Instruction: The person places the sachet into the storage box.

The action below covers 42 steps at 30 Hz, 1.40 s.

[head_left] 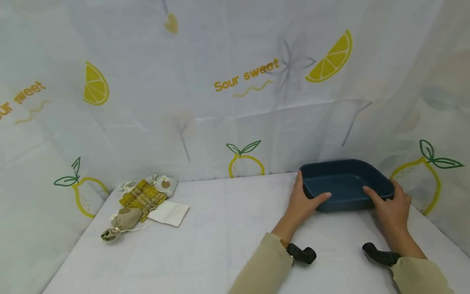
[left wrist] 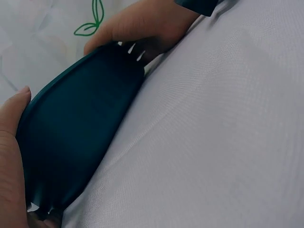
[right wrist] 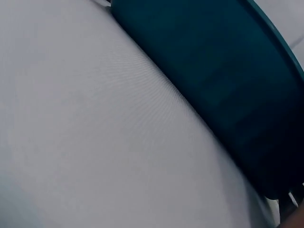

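A dark blue rectangular basin (head_left: 343,185) with rounded corners stands on the right side of the white table, against the back cloth. My left hand (head_left: 302,201) grips its left end, the thumb over the near rim and the other fingers along the side. At the right end my right hand (head_left: 394,210) holds it likewise, thumb over the rim. In the left wrist view the basin's outer wall (left wrist: 80,123) shows between both hands, with fingertips curled at its ends. The right wrist view shows mostly the wall (right wrist: 204,80); that hand is barely visible there.
At the far left of the table lies a small heap: a yellow plaid pouch (head_left: 141,196), a tan drawstring sachet (head_left: 125,220), a white cloth pouch (head_left: 169,213) and a grey pouch (head_left: 165,183). A lemon-printed cloth (head_left: 205,118) hangs behind the table.
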{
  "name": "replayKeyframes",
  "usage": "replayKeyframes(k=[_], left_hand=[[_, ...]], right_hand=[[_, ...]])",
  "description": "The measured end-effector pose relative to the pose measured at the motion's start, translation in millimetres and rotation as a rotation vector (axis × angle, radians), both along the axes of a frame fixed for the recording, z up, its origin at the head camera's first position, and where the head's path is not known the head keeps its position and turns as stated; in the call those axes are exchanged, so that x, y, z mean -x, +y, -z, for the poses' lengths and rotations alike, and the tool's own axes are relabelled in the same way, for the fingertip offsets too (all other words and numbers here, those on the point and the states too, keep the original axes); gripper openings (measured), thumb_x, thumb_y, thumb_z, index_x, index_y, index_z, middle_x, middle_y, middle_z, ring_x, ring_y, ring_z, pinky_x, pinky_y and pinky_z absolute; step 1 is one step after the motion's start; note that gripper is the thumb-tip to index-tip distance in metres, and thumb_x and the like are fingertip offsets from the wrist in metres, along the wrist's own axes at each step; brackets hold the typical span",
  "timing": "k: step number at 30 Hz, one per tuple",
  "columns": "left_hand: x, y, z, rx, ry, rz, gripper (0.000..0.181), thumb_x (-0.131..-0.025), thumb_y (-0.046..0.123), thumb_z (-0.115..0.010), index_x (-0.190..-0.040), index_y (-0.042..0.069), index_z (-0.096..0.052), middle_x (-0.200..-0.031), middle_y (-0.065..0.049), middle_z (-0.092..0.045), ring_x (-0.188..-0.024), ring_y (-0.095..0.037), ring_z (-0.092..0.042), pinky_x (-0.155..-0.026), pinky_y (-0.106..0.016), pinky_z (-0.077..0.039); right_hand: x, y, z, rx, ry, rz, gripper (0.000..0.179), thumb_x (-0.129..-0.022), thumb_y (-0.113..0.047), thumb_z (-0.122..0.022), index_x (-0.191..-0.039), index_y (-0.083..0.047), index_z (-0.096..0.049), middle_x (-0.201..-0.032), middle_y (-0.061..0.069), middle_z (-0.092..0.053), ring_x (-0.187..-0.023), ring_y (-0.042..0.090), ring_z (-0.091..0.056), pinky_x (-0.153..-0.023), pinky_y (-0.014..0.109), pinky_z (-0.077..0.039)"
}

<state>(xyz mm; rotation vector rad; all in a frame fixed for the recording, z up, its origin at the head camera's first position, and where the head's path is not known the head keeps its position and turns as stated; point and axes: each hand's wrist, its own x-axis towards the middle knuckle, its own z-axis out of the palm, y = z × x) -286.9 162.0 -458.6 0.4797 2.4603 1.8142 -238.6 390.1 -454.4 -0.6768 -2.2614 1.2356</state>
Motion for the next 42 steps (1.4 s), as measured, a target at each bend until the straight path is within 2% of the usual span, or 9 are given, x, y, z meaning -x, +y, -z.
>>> replayKeyframes(k=[2,6,8,13,17,22,26,33,42], left_hand=[[-0.9,-1.3,0.5,0.001,0.004,-0.003,0.106,-0.085,0.058,-0.074,-0.164,0.033,-0.008,-0.169,0.015,-0.015,-0.157,-0.011,-0.021,-0.125,-0.045,-0.029],[-1.8,-3.2,0.8,0.012,0.015,0.011,0.109,-0.084,0.058,-0.075,-0.164,0.032,-0.005,-0.169,0.015,-0.013,-0.157,-0.011,-0.019,-0.125,-0.046,-0.030],[-2.5,-4.5,0.2,0.020,0.021,0.016,0.112,-0.084,0.060,-0.075,-0.164,0.032,-0.003,-0.169,0.015,-0.011,-0.157,-0.012,-0.019,-0.125,-0.046,-0.030],[-3.1,-8.4,0.8,0.047,0.028,-0.003,0.116,-0.081,0.063,-0.076,-0.164,0.033,0.000,-0.170,0.014,-0.009,-0.158,-0.014,-0.019,-0.124,-0.048,-0.032],[-2.8,-10.5,1.8,0.071,0.028,-0.019,0.119,-0.078,0.064,-0.078,-0.164,0.033,-0.001,-0.169,0.014,-0.011,-0.157,-0.014,-0.021,-0.122,-0.049,-0.034],[-1.4,-16.5,1.2,0.061,0.012,-0.009,0.121,-0.077,0.062,-0.080,-0.163,0.034,0.000,-0.170,0.013,-0.011,-0.157,-0.016,-0.021,-0.121,-0.051,-0.035],[2.9,-27.1,-0.7,0.021,-0.001,0.014,0.121,-0.078,0.057,-0.082,-0.163,0.035,0.002,-0.170,0.012,-0.009,-0.158,-0.017,-0.018,-0.123,-0.052,-0.032],[9.8,-49.6,-1.8,0.069,-0.001,0.008,0.120,-0.078,0.059,-0.080,-0.163,0.036,0.002,-0.170,0.013,-0.012,-0.158,-0.018,-0.020,-0.123,-0.053,-0.031],[11.1,-70.1,0.0,0.060,-0.008,0.015,0.121,-0.077,0.061,-0.080,-0.163,0.037,0.002,-0.170,0.011,-0.014,-0.157,-0.020,-0.022,-0.122,-0.054,-0.032]], right_hand=[[-0.2,-1.2,0.7,-0.005,-0.015,-0.031,0.092,-0.097,-0.046,-0.060,-0.165,-0.014,-0.006,-0.167,0.027,-0.009,-0.151,0.050,-0.018,-0.121,0.066,-0.020],[-2.2,0.0,0.1,0.004,-0.008,-0.107,0.100,-0.097,-0.047,-0.059,-0.164,-0.013,0.007,-0.171,0.017,0.004,-0.158,0.042,0.000,-0.124,0.066,-0.010],[-3.1,1.3,-1.3,-0.002,-0.001,-0.132,0.102,-0.097,-0.047,-0.059,-0.163,-0.012,0.010,-0.171,0.016,0.007,-0.157,0.043,0.002,-0.123,0.068,-0.009],[-5.1,2.1,-2.5,-0.007,0.015,-0.153,0.102,-0.096,-0.047,-0.061,-0.164,-0.012,0.007,-0.171,0.018,0.006,-0.157,0.044,0.001,-0.122,0.069,-0.009],[-8.2,1.5,-0.5,-0.040,-0.009,-0.166,0.100,-0.095,-0.048,-0.062,-0.164,-0.012,0.001,-0.169,0.025,0.003,-0.155,0.050,-0.002,-0.119,0.073,-0.012],[-9.0,0.2,-0.1,-0.088,-0.054,-0.215,0.103,-0.095,-0.051,-0.062,-0.164,-0.012,0.004,-0.168,0.027,0.004,-0.153,0.055,-0.002,-0.115,0.076,-0.013],[-5.8,-0.9,-2.8,-0.116,-0.063,-0.270,0.107,-0.095,-0.052,-0.062,-0.163,-0.012,0.009,-0.167,0.028,0.006,-0.151,0.058,-0.002,-0.114,0.078,-0.014],[3.2,-8.1,-5.3,-0.148,-0.062,-0.358,0.099,-0.096,-0.052,-0.060,-0.164,-0.010,-0.001,-0.167,0.031,-0.002,-0.148,0.061,-0.008,-0.110,0.080,-0.016],[5.7,-23.7,-3.7,-0.163,-0.074,-0.402,0.104,-0.095,-0.052,-0.063,-0.163,-0.006,0.000,-0.166,0.034,-0.003,-0.148,0.062,-0.010,-0.110,0.079,-0.019]])
